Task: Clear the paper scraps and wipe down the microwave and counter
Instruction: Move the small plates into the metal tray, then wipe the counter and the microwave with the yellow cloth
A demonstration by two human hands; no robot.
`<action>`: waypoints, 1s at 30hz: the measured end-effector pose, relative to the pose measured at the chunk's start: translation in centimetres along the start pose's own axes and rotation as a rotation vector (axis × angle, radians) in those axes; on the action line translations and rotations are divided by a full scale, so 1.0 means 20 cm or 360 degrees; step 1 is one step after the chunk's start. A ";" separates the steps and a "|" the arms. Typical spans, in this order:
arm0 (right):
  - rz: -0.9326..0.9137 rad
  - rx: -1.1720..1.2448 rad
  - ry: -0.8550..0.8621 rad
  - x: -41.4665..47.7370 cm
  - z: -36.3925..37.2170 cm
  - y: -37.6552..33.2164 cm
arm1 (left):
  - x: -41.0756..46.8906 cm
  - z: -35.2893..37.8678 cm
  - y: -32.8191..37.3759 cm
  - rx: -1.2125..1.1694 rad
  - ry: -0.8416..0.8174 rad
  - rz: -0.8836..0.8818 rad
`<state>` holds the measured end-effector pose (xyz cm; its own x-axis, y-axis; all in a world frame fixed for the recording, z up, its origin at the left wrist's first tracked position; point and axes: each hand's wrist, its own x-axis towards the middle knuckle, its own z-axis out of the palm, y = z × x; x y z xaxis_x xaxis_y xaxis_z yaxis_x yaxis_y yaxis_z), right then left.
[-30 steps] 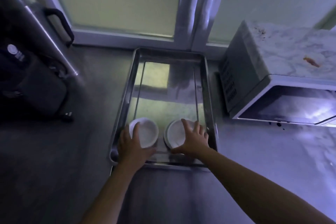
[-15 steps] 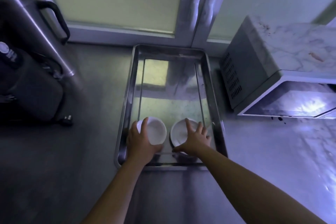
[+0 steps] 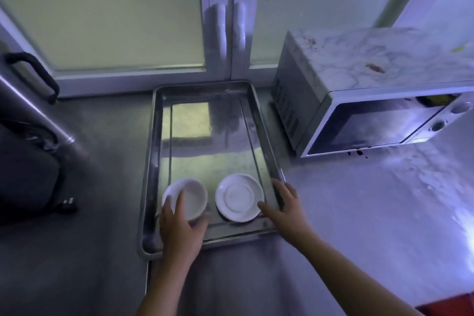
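At lower centre, left grip (image 3: pixel 179 223) clasps the bowl (image 3: pixel 191 194); right grip (image 3: pixel 282 205) lies slack. I'd clear dishes, then wipe.

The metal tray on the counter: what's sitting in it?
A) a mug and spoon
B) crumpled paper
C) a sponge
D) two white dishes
D: a white bowl and a white saucer sit side by side at the near end of the tray.

Left hand (image 3: pixel 179 231) hides bowl (image 3: pixel 191 196) near rim. Microwave (image 3: pixel 359 100) right side cut by frame edge; orange spot (image 3: pixel 375 68) on top too blurred to identify. Red object (image 3: pixel 446 306) bottom-right mostly cropped.
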<state>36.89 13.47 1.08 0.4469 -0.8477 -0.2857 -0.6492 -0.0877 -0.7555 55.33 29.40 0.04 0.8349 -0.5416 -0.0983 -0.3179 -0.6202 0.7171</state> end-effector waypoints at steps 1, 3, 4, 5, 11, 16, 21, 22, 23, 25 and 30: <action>0.0011 0.0146 0.0064 -0.07 -0.08 0.04 | -0.06 0.02 0.03 -0.0075 -0.0005 0.0040; 0.0141 0.0376 0.0096 -0.21 -0.23 0.12 | -0.19 0.08 0.09 -0.0231 -0.0066 0.0137; 0.0218 0.0477 0.0102 -0.28 -0.30 0.16 | -0.26 0.11 0.13 -0.0284 -0.0104 0.0177; 0.0279 0.0589 0.0139 -0.36 -0.38 0.22 | -0.34 0.16 0.19 -0.0328 -0.0170 0.0208; 0.0404 0.0946 0.0440 -0.71 -0.91 0.61 | -0.75 0.59 0.63 -0.0388 -0.0731 0.0228; 0.0447 0.1258 0.0703 -1.02 -1.38 1.07 | -1.20 1.00 1.01 -0.0487 -0.1056 0.0264; 0.0561 0.1355 0.1016 -1.28 -1.78 1.50 | -1.60 1.38 1.32 -0.0520 -0.1235 0.0335; 0.0580 0.1384 0.1057 -1.32 -1.84 1.57 | -1.66 1.43 1.38 -0.0510 -0.1273 0.0364; 0.0590 0.1412 0.1087 -1.35 -1.90 1.63 | -1.71 1.48 1.44 -0.0495 -0.1308 0.0392; 0.0594 0.1452 0.1119 -1.38 -2.02 1.74 | -1.78 1.58 1.54 -0.0462 -0.1370 0.0426; 0.0624 0.1502 0.1195 -1.36 -2.29 1.95 | -1.84 1.86 1.77 -0.0357 -0.1475 0.0448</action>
<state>-28.73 9.09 6.31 -0.3336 -0.8465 -0.4149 0.1693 0.3792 -0.9097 -3.30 6.17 3.37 0.0309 -0.9412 -0.3364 -0.2783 -0.3313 0.9015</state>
